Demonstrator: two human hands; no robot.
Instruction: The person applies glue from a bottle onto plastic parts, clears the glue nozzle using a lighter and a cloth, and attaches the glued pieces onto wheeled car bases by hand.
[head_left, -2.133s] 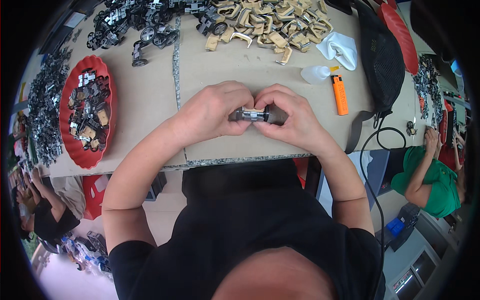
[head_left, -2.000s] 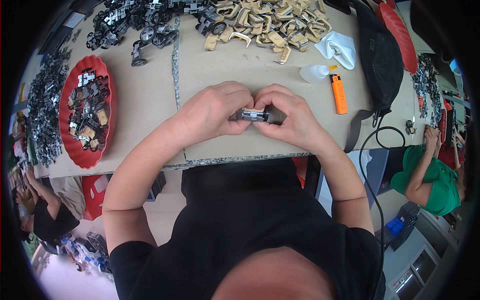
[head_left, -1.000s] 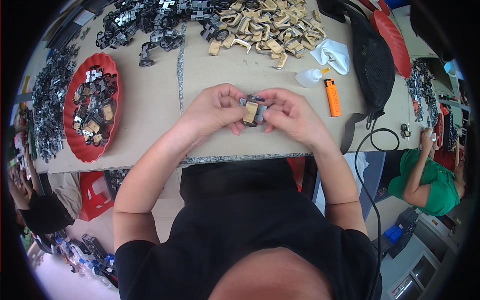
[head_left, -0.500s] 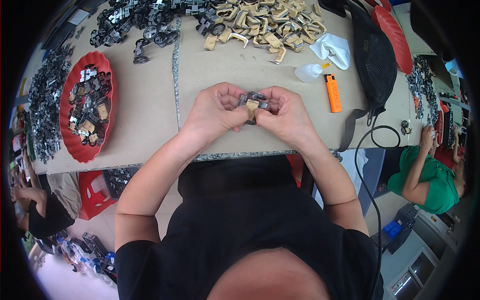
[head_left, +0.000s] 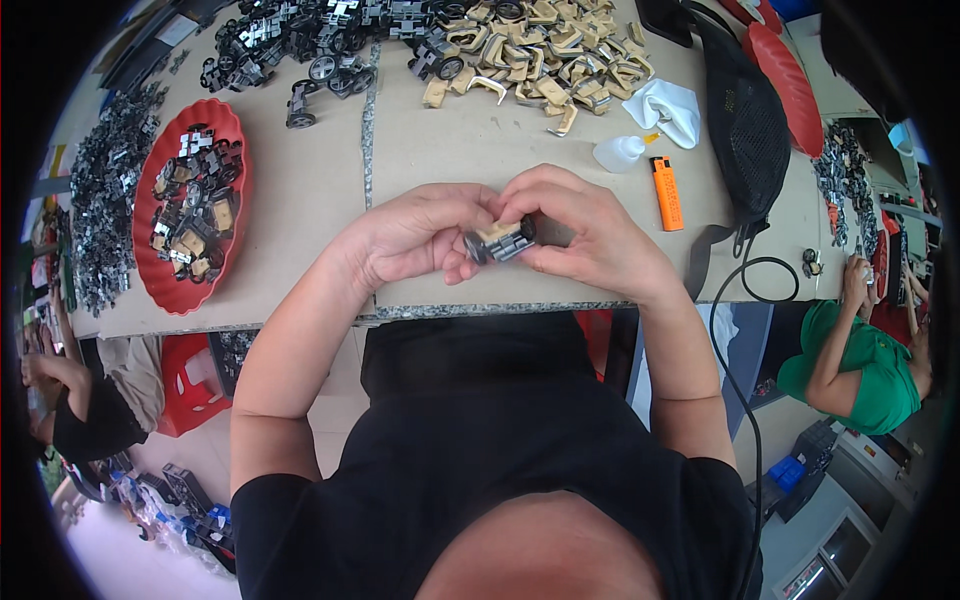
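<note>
Head view: left hand (head_left: pixel 415 235) and right hand (head_left: pixel 590 235) both pinch small tan-and-grey wheeled toy part (head_left: pixel 500 241) above cardboard-covered table (head_left: pixel 300 200); orange lighter (head_left: pixel 667 193) nearby.

We hold a small wheeled part (head_left: pixel 500 241) between our left hand (head_left: pixel 415 237) and right hand (head_left: pixel 590 235), above the near edge of the worktop (head_left: pixel 310 210). To our left on it sits a tray (head_left: pixel 150 255) filled with parts. Behind our hands lie two heaps of pieces (head_left: pixel 530 45). To our right lie a lighter (head_left: pixel 667 192), a small bottle (head_left: pixel 620 153) and a bag (head_left: pixel 750 130).
</note>
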